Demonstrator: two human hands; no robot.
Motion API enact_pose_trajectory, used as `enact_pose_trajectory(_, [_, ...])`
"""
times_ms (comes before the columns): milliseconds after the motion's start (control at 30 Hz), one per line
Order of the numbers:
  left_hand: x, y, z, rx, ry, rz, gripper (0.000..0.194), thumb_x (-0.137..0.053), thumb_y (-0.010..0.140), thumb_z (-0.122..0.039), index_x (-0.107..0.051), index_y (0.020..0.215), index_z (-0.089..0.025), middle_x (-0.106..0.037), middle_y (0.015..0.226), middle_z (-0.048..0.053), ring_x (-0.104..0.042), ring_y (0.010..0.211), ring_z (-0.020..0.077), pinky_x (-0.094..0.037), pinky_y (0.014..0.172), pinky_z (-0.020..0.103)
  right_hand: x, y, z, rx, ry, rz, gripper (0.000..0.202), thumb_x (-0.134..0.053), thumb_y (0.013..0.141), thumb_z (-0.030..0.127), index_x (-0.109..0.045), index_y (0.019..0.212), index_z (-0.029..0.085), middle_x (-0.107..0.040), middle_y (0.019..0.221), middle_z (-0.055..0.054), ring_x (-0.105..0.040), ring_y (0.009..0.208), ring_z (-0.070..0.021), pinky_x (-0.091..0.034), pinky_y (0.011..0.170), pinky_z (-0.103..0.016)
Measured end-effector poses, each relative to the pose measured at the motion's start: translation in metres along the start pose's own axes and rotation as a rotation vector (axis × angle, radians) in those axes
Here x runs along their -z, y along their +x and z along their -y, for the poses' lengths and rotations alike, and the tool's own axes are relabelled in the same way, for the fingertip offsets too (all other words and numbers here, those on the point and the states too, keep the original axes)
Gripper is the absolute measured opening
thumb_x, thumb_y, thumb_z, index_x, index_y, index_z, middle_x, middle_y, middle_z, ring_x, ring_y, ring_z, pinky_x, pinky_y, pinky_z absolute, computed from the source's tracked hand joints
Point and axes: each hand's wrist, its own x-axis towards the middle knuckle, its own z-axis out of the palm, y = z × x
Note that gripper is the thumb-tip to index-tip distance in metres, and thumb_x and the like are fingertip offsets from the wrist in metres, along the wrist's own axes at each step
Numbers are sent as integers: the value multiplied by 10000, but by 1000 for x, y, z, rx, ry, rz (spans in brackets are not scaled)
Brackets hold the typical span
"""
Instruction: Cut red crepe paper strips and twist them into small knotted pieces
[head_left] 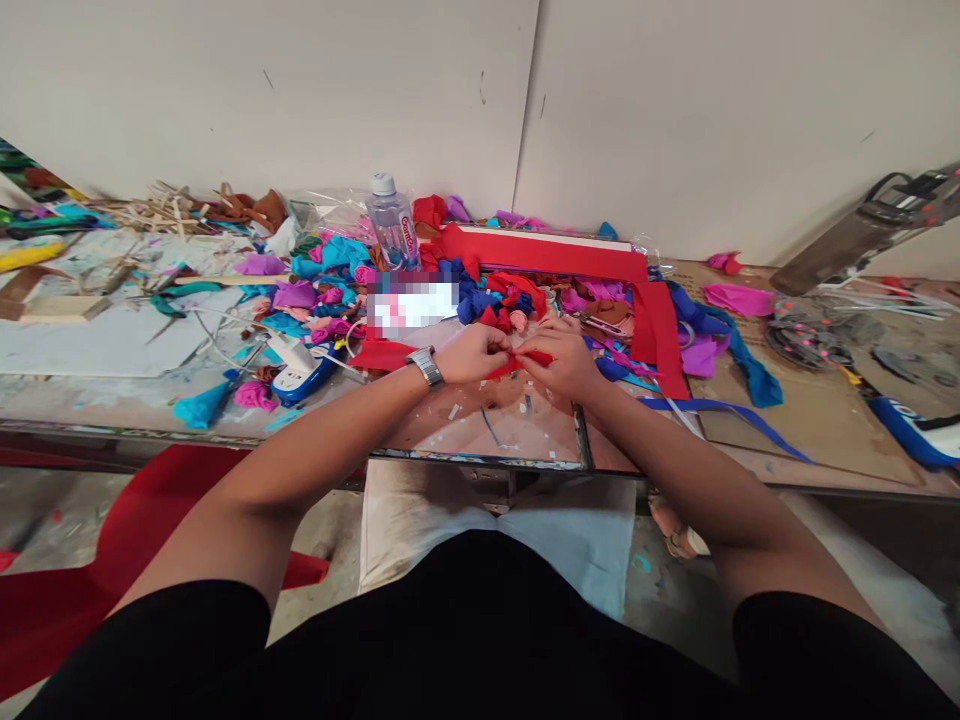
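Observation:
My left hand, with a metal watch at its wrist, is closed in a pinch. My right hand pinches close beside it, and the fingertips of both nearly meet. Between them is a small piece of red crepe paper, partly hidden by the fingers. Just beyond my hands lies a heap of crumpled blue, pink, purple and red crepe paper. Long red crepe strips lie behind the heap and to its right. A pixelated bright rectangle is left of the heap.
A clear water bottle stands at the back. To the left are a blue and white power strip and thin wooden sticks. At right, a dark tumbler leans by the wall, with cardboard in front.

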Motion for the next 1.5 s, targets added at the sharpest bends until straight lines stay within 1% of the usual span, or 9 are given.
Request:
enact_pose_trajectory(100, [2, -1, -1, -28, 63, -2, 261, -554, 853, -311, -741, 842, -129, -648, 685, 3, -476, 618, 122, -343, 608, 264, 0, 0, 0, 8, -18, -13, 163, -698, 990, 334, -834, 908, 298, -862, 947, -26, -715, 1008, -278, -422, 1002, -515])
enact_pose_trajectory(200, [5, -3, -5, -95, 216, -2, 266, -533, 870, -278, -762, 841, -144, -660, 684, 11, -490, 612, 131, -353, 633, 283, 0, -1, 1, -9, -40, -23, 148, -702, 975, 307, -830, 902, 293, -860, 940, -18, -711, 991, -274, -398, 1002, -511])
enact_pose_trajectory(300, [8, -5, -9, -134, 381, -6, 304, -508, 910, -272, -789, 874, -160, -711, 721, 44, -533, 612, 151, -366, 656, 309, 0, -1, 1, -37, -51, -36, 119, -714, 948, 288, -824, 904, 282, -855, 934, -16, -708, 988, -270, -397, 995, -489])
enact_pose_trajectory(500, [8, -6, -10, -94, 607, 4, 346, -491, 942, -305, -814, 988, -189, -801, 853, 106, -695, 731, 235, -395, 689, 357, -1, -2, 2, -73, -78, -28, 122, -713, 940, 289, -834, 927, 277, -851, 948, -28, -700, 1006, -276, -381, 990, -484])
enact_pose_trajectory(633, [8, -5, -4, -80, 654, -19, 360, -488, 945, -313, -811, 1060, -203, -822, 911, 109, -746, 807, 266, -406, 702, 372, -1, -3, 1, -82, -93, -54, 126, -712, 941, 288, -837, 937, 274, -850, 974, -34, -701, 1029, -281, -372, 1001, -489])
enact_pose_trajectory(800, [8, -5, -1, -60, 671, -34, 377, -477, 953, -311, -810, 1089, -198, -833, 958, 119, -766, 847, 278, -439, 720, 378, -2, -4, 1, -76, -101, -86, 127, -709, 940, 287, -835, 942, 267, -845, 975, -39, -709, 1035, -285, -365, 986, -486])
enact_pose_trajectory(1067, [8, -4, 2, -50, 673, -78, 379, -476, 948, -311, -814, 1091, -216, -833, 957, 113, -767, 858, 282, -458, 728, 376, 0, -2, 3, -121, -121, -65, 122, -708, 928, 273, -830, 927, 273, -847, 991, -41, -691, 1051, -292, -352, 1004, -490])
enact_pose_trajectory(1333, [10, -4, -4, 41, 698, -108, 409, -463, 941, -302, -823, 1117, -219, -826, 947, 118, -761, 858, 294, -473, 734, 380, 1, -2, 3, -131, -119, -94, 130, -700, 936, 274, -827, 912, 265, -854, 986, -40, -697, 1015, -282, -357, 1019, -496])
enact_pose_trajectory(1500, [12, -5, -9, 98, 704, -129, 409, -462, 948, -311, -833, 1093, -222, -821, 937, 129, -760, 873, 314, -478, 747, 390, 1, -1, 5, -134, -127, -116, 113, -717, 935, 279, -827, 915, 269, -855, 982, -36, -704, 1001, -288, -367, 1022, -510])
